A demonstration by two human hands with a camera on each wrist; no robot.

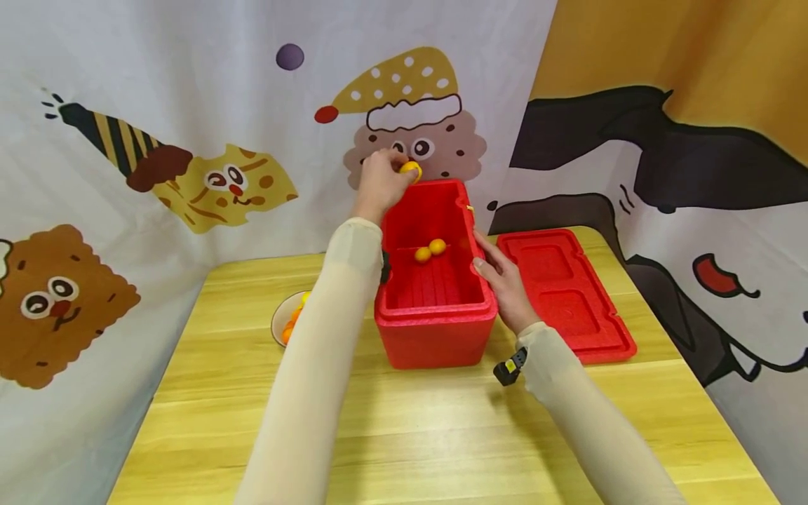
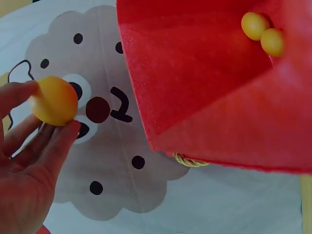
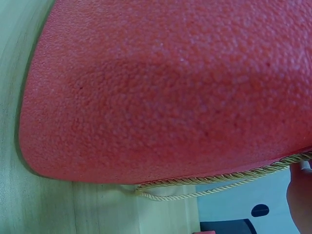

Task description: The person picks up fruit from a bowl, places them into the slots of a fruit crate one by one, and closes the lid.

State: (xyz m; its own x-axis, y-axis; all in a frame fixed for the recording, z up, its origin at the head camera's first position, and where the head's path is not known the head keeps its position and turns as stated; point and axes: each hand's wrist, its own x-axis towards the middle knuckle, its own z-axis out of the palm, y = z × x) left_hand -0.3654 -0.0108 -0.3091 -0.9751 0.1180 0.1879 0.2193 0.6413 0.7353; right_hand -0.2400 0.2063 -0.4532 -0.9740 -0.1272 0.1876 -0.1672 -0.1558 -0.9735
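Observation:
My left hand pinches a small round orange-yellow fruit between thumb and fingertips. It is raised by the far end of an uncovered red foam box. On the box floor, two similar fruits lie side by side. My right hand grips the box's right rim, thumb over the edge and fingers along the outer side. In the right wrist view, only part of that hand shows, beside a twisted gold cord on the box's side.
Left of the box stands a white bowl with several orange and yellow fruits, partly hidden behind my left sleeve. A red foam lid lies on the wooden table at the right. A printed curtain hangs close behind the table.

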